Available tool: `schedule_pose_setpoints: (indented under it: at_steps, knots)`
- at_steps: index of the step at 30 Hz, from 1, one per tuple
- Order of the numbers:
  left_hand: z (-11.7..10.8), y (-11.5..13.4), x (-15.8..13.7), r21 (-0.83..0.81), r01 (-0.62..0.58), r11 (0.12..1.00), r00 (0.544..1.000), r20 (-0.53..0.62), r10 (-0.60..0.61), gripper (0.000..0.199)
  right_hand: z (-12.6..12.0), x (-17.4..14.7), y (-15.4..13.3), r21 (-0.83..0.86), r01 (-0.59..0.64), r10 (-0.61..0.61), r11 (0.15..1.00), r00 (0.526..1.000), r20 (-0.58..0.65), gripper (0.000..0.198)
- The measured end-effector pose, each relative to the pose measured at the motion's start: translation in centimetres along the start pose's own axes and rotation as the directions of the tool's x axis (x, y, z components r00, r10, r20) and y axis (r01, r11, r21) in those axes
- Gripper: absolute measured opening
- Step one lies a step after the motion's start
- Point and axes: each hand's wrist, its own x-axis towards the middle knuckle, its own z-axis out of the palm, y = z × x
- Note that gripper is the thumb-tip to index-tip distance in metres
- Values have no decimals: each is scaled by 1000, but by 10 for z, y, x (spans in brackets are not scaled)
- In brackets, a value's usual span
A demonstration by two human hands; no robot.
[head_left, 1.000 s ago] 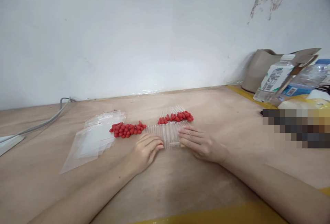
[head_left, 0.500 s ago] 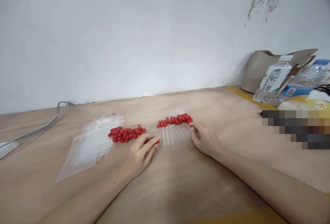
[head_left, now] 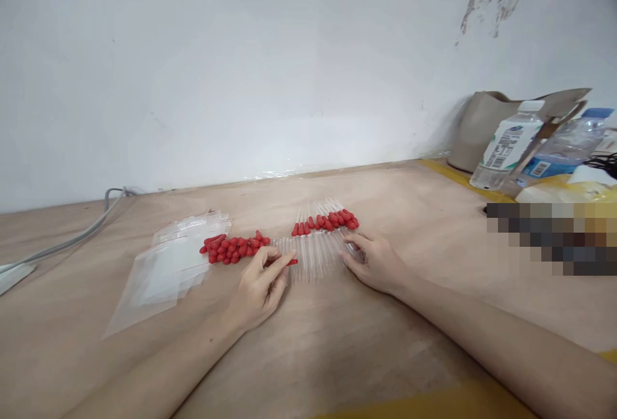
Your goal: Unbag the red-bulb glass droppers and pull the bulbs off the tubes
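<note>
My left hand pinches a small red rubber bulb between thumb and fingers, over the left end of a row of thin clear tubes. My right hand is at the right end of that row, thumb and fingers apart, with nothing visible between them; whether it touches the tubes I cannot tell. Behind the row lie several droppers, red bulbs toward me and clear thin stems toward the wall. Left of the tubes is a heap of loose red bulbs, partly beside clear plastic bags.
A grey cable runs along the left. On the right stand a grey-beige container, a white-capped bottle and a blue-capped bottle. Yellow tape crosses the brown-covered table near the white wall.
My right hand has moved slightly left and down, away from the droppers' bulbs, and its thumb and fingers have spread. My left hand keeps its red bulb, almost in place.
</note>
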Motion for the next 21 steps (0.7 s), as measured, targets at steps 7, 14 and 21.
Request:
schedule_pose_setpoints:
  at_steps: [7,14,21]
  knots:
    - [4,-2,-7,-8,92,996,995,25,-92,14,0,1,2,-4,-66,65,998,995,-76,21]
    - [-17,-20,13,179,80,981,997,-18,-78,13,0,2,3,-30,-127,123,992,988,-89,21]
    - [-59,-59,34,401,288,870,944,34,-328,22,0,4,4,-78,-138,132,987,988,-79,21]
